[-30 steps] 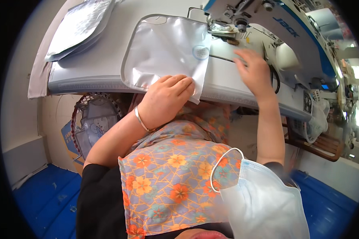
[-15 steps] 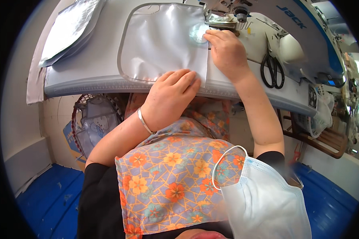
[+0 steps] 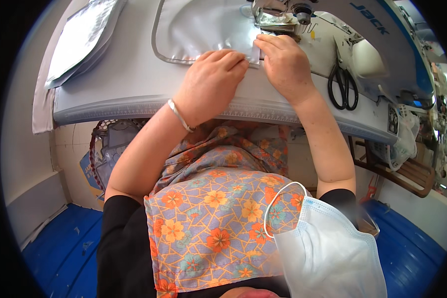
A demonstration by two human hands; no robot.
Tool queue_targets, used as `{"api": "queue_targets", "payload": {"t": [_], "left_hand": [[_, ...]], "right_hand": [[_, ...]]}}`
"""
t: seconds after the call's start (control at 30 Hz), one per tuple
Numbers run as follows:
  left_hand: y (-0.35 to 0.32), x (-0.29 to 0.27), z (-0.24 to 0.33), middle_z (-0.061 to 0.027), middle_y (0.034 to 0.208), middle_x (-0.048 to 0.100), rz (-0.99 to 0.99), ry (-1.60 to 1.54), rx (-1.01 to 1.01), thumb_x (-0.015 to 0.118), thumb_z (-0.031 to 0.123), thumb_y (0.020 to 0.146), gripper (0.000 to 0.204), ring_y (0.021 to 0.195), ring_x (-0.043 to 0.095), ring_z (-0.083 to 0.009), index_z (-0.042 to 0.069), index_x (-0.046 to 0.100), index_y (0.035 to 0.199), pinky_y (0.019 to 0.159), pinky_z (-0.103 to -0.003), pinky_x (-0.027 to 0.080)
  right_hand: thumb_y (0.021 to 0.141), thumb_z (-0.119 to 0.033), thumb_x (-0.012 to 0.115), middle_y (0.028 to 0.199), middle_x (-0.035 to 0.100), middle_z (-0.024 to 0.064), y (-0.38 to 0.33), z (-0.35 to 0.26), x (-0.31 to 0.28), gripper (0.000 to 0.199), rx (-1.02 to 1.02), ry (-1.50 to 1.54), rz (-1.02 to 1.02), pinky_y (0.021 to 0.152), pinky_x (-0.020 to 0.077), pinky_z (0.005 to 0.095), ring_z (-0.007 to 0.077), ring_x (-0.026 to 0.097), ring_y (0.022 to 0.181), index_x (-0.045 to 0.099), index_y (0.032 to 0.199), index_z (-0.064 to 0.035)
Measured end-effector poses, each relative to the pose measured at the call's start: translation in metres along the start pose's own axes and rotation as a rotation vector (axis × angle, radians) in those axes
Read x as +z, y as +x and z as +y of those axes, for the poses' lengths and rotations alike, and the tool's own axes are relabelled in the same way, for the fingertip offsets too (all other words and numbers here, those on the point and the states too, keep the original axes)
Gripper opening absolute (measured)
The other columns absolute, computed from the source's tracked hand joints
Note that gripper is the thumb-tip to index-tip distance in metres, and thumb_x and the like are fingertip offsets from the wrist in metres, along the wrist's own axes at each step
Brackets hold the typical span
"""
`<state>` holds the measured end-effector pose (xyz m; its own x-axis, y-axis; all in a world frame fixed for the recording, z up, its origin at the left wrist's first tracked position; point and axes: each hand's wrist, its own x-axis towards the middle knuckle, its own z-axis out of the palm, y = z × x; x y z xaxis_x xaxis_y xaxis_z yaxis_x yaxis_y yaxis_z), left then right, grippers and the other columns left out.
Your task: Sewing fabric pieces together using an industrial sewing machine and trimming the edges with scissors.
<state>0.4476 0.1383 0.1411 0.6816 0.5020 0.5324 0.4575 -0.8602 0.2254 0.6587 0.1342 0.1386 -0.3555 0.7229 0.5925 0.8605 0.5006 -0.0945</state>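
Note:
A silvery grey fabric panel (image 3: 203, 30) with a piped edge lies flat on the sewing table (image 3: 134, 99). My left hand (image 3: 211, 84) presses on its near edge, fingers together and flat. My right hand (image 3: 283, 64) rests beside it, fingertips pinching the panel's near right corner just in front of the sewing machine's presser foot (image 3: 273, 20). The two hands almost touch. A metal bangle sits on my left wrist.
Black scissors (image 3: 343, 85) lie on the table right of my right hand. A stack of similar grey panels (image 3: 82, 39) sits at the far left. The white and blue sewing machine (image 3: 382, 39) fills the upper right. A wire basket (image 3: 107, 154) stands under the table.
The view has shifted closer over the table. My right hand came back from beside the machine to the panel's near corner, and my left hand slid up onto the panel edge next to it.

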Motion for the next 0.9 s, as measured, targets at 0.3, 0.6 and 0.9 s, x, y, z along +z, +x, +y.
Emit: {"api": "queue_targets", "payload": {"t": [0.3,0.6,0.9], "left_hand": [[0.033,0.017,-0.039,-0.0085,0.115,0.067,-0.008,0.057,0.023,0.059,0.005,0.082,0.031,0.113,0.062,-0.0267,0.003,0.068,0.111,0.097,-0.040,0.050],[0.059,0.030,-0.078,-0.0092,0.128,0.065,-0.065,0.130,-0.074,0.056,0.008,0.088,0.030,0.125,0.057,-0.0274,0.007,0.070,0.115,0.109,-0.044,0.042],[-0.003,-0.078,-0.134,-0.0186,0.120,0.066,0.338,0.419,-0.222,0.065,0.009,0.083,0.028,0.118,0.060,-0.0337,-0.001,0.068,0.110,0.104,-0.039,0.046]], "right_hand": [[0.079,0.003,0.063,0.104,0.066,0.0048,0.002,0.009,0.009,0.034,0.042,-0.086,0.004,0.087,0.0537,0.0372,0.0260,0.063,0.098,0.073,0.110,-0.0063],[0.083,0.001,0.062,0.103,0.064,0.0074,0.013,0.005,0.010,0.029,0.075,-0.079,-0.019,0.089,0.0521,0.0397,0.0292,0.062,0.098,0.072,0.109,-0.0043],[0.088,0.001,0.059,0.110,0.067,0.0092,0.005,-0.003,-0.008,0.021,0.151,0.018,-0.086,0.091,0.0502,0.0405,0.0300,0.063,0.103,0.070,0.106,-0.0024]]}}
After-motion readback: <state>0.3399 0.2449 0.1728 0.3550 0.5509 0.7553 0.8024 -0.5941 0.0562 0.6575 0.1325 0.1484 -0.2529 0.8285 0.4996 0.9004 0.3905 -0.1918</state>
